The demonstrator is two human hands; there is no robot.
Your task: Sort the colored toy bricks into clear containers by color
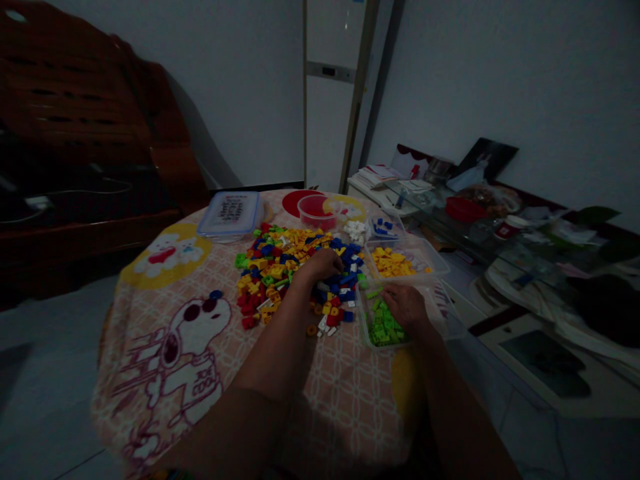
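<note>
A pile of small plastic bricks (285, 263) in red, yellow, blue and green lies on a round table with a cartoon-dog cloth (170, 340). My left hand (320, 265) rests on the pile's right side, fingers curled down among blue and yellow bricks; what it holds is hidden. My right hand (406, 305) hovers over a clear tray of green bricks (383, 328), fingers bent downward. Behind it stands a clear tray of yellow bricks (400, 260).
A lidded clear box (230, 213), a red-bottomed tub (317, 212), white bricks (356, 231) and a small tray of blue bricks (384, 227) sit at the table's far side. A cluttered glass shelf (500, 227) runs along the right wall. Dark wooden furniture (75, 133) stands left.
</note>
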